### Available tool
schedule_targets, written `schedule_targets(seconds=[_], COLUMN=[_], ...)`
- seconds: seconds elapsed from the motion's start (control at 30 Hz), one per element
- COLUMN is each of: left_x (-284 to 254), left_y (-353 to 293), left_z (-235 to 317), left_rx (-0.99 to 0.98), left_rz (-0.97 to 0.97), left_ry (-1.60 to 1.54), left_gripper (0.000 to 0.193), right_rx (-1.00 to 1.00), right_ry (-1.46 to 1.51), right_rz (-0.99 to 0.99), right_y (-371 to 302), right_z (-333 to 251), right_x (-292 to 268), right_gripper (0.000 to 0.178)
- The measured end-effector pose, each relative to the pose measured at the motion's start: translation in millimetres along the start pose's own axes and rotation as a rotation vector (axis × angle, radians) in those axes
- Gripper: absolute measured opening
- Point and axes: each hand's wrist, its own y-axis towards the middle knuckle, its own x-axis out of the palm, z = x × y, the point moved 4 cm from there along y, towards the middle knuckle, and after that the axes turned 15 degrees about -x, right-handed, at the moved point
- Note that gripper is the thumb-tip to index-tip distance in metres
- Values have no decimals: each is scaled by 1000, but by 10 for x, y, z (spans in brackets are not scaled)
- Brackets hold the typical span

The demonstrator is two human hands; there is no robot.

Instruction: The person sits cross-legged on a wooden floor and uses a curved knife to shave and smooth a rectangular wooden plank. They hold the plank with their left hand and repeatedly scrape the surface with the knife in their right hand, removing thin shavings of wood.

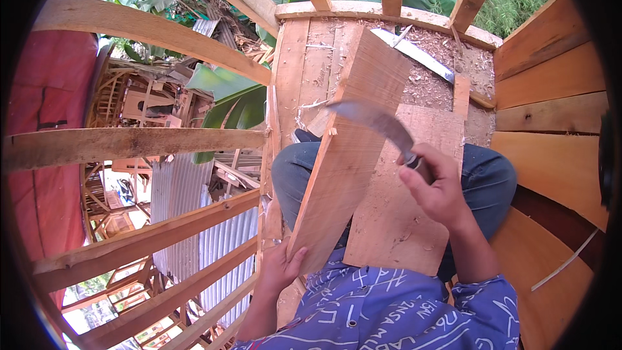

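By two knees [489,175], the left hand [280,266] grips one plank [346,162] (one board [395,223] alongside), the right hand [439,188] one knife [383,124].

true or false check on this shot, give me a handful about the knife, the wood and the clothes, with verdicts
1. The right grip holds a curved knife. True.
2. The left grip is on the knife's blade. False: it holds the near end of a slanted plank.
3. A flat board lies between the person's knees. True.
4. The shirt is plain red. False: it is blue-purple with white markings.
5. Wood shavings lie on the floor ahead. True.
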Motion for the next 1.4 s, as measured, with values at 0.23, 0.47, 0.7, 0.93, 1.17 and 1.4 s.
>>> schedule_targets(seconds=[0.23, 0.47, 0.7, 0.93, 1.17, 1.4], left_x=[-6, -7, 18, 6, 14, -4], left_y=[-36, -41, -76, -127, -119, -68], left_z=[32, 32, 57, 78, -5, 78], left_rx=[-19, -26, -34, -39, -19, -18], left_rz=[-1, -6, 22, 14, 38, -1], left_ry=[46, 42, 35, 69, 31, 9], left_gripper=[25, 25, 24, 23, 25, 26], right_rx=[10, -73, 49, 100, -195, -103], right_ry=[-87, 193, 71, -66, -235, 77], right_rz=[32, 872, -326, -69, 606, 366], right_y=[-46, 49, -72, 9, -107, -10], right_z=[249, 109, 107, 125, 240, -32], right_x=[187, -1093, 140, 101, -253, -346], right_gripper=[23, 17, 24, 23, 22, 22])
